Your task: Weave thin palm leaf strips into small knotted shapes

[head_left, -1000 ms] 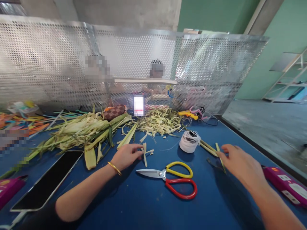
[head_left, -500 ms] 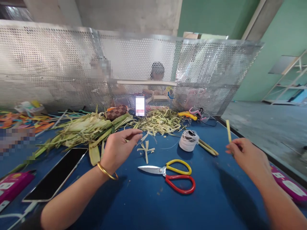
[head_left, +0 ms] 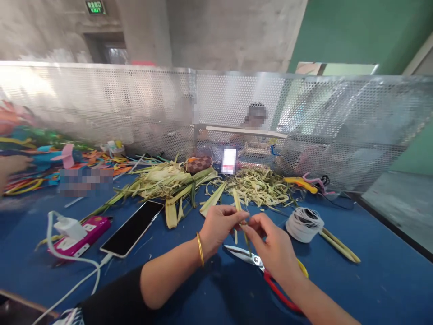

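My left hand (head_left: pixel 219 229), with a gold bangle (head_left: pixel 200 249) at its wrist, pinches a pale yellow-green leaf strip (head_left: pixel 237 198) that stands up above the fingers. Against it, my right hand (head_left: pixel 274 246) has its thumb and fingers closed on the lower part of the strip. The fingertips hide where the pieces meet. Under the right hand lie scissors (head_left: pixel 244 255) with one red and one yellow handle, partly covered by the hand and forearm. A spool of white string (head_left: pixel 302 225) stands to the right, beside two greenish stalks (head_left: pixel 341 247).
Behind my hands lie a heap of leaf shreds (head_left: pixel 260 186) and a bundle of long leaves (head_left: pixel 158 180). At left are a phone (head_left: pixel 133 231) on a cable and a magenta power strip (head_left: pixel 84 239). A perforated metal screen (head_left: pixel 152 108) stands behind; a person sits beyond it.
My right hand has come in from the right edge to meet my left hand over the scissors. The view has turned left. The cross-shaped leaf piece on the table is now mostly hidden.
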`<state>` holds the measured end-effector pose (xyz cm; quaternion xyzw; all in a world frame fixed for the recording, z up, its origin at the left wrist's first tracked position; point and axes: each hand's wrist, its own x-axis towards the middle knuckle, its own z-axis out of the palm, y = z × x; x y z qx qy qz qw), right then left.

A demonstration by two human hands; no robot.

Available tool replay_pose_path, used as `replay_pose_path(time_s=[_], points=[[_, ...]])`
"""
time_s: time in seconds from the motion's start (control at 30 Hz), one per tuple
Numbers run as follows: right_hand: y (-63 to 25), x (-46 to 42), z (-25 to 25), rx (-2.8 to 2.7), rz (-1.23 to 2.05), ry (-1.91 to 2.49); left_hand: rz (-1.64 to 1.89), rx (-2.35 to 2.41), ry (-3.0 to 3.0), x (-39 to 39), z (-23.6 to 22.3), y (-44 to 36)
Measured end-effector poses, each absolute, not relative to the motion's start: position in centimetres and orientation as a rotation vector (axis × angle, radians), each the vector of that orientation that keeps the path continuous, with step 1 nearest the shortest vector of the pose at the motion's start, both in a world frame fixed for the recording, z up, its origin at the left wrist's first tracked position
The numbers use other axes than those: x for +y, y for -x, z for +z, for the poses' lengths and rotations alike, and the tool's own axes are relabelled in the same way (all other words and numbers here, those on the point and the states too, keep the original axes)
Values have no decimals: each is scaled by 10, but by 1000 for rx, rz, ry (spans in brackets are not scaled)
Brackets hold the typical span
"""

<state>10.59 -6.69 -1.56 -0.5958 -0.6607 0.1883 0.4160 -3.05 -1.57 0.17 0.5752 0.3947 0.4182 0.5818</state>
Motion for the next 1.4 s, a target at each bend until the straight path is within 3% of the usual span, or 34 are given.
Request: replay_pose_path(time_s=[0.3,0.57,1.13,1.4], points=[[-121,-56,-21,-1264,1066,1329,747,880,-1328,-24,-25,19],[-123,-56,-23,-1012,1354,1120,617,809,-1205,-22,-18,23],[-125,-52,-20,-962,1229,1158,703,872,-1645,-23,-20,18],[-122,-54,-24,-1070,1193,1182,835,964,-1482,-25,-24,18]])
